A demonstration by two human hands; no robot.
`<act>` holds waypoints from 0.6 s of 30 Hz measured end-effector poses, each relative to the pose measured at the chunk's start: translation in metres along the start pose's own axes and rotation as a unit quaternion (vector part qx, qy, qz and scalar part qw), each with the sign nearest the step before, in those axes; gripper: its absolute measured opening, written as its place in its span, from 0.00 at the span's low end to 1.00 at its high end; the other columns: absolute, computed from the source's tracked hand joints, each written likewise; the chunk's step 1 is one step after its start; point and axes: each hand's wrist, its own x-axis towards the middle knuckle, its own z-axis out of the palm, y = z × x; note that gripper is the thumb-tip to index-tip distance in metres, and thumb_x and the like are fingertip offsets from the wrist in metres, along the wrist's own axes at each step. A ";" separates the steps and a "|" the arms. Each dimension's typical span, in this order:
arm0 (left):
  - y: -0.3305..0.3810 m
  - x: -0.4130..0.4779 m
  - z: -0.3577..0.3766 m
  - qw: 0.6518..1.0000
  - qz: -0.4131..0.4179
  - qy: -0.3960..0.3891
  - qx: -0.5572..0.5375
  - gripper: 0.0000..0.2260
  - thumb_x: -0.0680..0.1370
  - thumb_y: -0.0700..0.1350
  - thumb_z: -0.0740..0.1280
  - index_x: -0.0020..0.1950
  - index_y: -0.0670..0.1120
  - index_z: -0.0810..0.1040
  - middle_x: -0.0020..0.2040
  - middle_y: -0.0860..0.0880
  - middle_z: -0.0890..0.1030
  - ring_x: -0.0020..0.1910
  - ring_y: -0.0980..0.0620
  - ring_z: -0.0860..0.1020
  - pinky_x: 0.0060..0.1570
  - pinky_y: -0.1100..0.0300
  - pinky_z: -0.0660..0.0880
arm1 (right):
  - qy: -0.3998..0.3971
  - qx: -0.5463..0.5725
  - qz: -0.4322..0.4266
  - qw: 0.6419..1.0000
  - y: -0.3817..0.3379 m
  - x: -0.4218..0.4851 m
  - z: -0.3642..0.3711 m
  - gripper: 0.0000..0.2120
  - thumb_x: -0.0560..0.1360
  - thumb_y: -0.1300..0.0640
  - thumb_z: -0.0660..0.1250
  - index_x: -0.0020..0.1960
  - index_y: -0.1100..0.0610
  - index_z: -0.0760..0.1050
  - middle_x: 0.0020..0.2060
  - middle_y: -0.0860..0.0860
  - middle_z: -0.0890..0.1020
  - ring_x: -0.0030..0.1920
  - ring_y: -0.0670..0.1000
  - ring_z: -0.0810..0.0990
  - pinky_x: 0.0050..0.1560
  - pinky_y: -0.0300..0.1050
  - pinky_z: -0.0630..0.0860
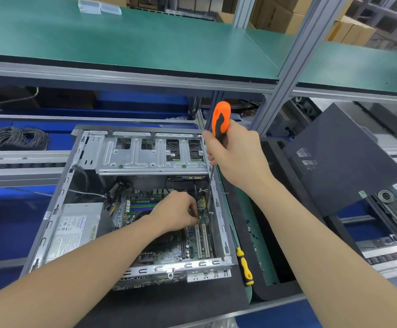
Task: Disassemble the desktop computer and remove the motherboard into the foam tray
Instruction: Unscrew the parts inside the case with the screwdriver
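The open desktop case (58,204) lies on its side on a black mat, with the green motherboard (169,247) inside at the lower right. My right hand (235,157) grips an orange-and-black screwdriver (220,121), whose long shaft runs down into the case along its right wall. My left hand (178,211) reaches onto the board near the shaft's tip, fingers pinched at a spot I cannot make out. A black foam tray (285,292) with a green inner floor lies just right of the case.
A yellow-handled screwdriver (244,266) lies between case and tray. The removed black side panel (341,159) leans at the right. The power supply (74,228) fills the case's lower left, the drive cage (150,152) its top. Coiled cable (15,138) sits far left, and a green shelf (145,41) overhangs.
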 end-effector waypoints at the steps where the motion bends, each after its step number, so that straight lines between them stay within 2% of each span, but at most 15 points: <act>1: 0.000 0.000 0.000 1.000 0.001 -0.001 0.000 0.06 0.71 0.55 0.77 0.42 0.55 0.84 0.44 0.55 0.85 0.40 0.57 0.80 0.44 0.57 0.79 | -0.001 0.000 0.003 1.000 0.000 0.000 0.000 0.18 0.83 0.45 0.63 0.45 0.60 0.71 0.35 0.58 0.83 0.36 0.57 0.84 0.42 0.58 0.82; 4: 0.000 0.001 -0.001 1.000 0.001 0.002 0.003 0.02 0.73 0.47 0.76 0.44 0.54 0.86 0.47 0.54 0.86 0.40 0.58 0.80 0.52 0.56 0.80 | -0.003 0.000 0.010 1.000 0.001 -0.002 0.001 0.18 0.83 0.45 0.63 0.45 0.60 0.71 0.35 0.57 0.83 0.36 0.57 0.84 0.42 0.58 0.82; 7: 0.000 0.001 -0.002 1.000 -0.005 0.013 -0.002 0.08 0.73 0.41 0.73 0.44 0.54 0.87 0.49 0.53 0.87 0.35 0.61 0.77 0.50 0.61 0.78 | -0.005 0.000 0.017 1.000 0.003 -0.004 0.002 0.18 0.83 0.46 0.63 0.44 0.60 0.70 0.35 0.57 0.83 0.36 0.58 0.84 0.42 0.57 0.82; 11: -0.001 0.002 -0.003 0.999 -0.016 0.030 -0.014 0.13 0.71 0.36 0.69 0.41 0.55 0.86 0.48 0.54 0.87 0.29 0.67 0.72 0.42 0.66 0.77 | -0.005 0.015 0.031 0.999 0.004 -0.007 0.002 0.18 0.83 0.46 0.64 0.45 0.61 0.71 0.35 0.57 0.83 0.37 0.58 0.84 0.43 0.58 0.83; 14: -0.002 0.003 -0.003 0.999 -0.023 0.030 -0.013 0.15 0.71 0.36 0.69 0.39 0.57 0.83 0.47 0.54 0.86 0.26 0.67 0.71 0.32 0.75 0.68 | -0.001 0.019 0.028 0.999 0.003 -0.006 0.001 0.18 0.83 0.46 0.63 0.45 0.60 0.72 0.35 0.56 0.83 0.36 0.57 0.84 0.42 0.58 0.83; 15: -0.002 0.003 -0.003 0.999 -0.025 0.030 -0.014 0.15 0.70 0.35 0.69 0.39 0.57 0.83 0.45 0.54 0.86 0.26 0.67 0.71 0.32 0.73 0.70 | 0.001 0.017 0.026 1.000 0.003 -0.006 0.000 0.18 0.83 0.46 0.63 0.45 0.60 0.72 0.34 0.56 0.83 0.35 0.56 0.84 0.42 0.57 0.83; 17: -0.001 0.003 -0.003 0.999 -0.029 0.032 -0.016 0.14 0.70 0.36 0.69 0.39 0.56 0.84 0.41 0.56 0.84 0.27 0.67 0.70 0.39 0.64 0.77 | 0.002 0.015 0.023 1.000 0.002 -0.004 -0.001 0.17 0.83 0.46 0.63 0.45 0.59 0.72 0.34 0.55 0.83 0.35 0.55 0.84 0.42 0.56 0.83; 18: -0.001 0.003 -0.003 0.999 -0.029 0.033 -0.018 0.14 0.70 0.36 0.69 0.39 0.56 0.84 0.41 0.55 0.84 0.27 0.67 0.71 0.40 0.62 0.78 | 0.002 0.016 0.023 1.000 0.002 -0.004 -0.001 0.17 0.83 0.46 0.63 0.45 0.59 0.72 0.34 0.55 0.83 0.35 0.55 0.84 0.42 0.56 0.83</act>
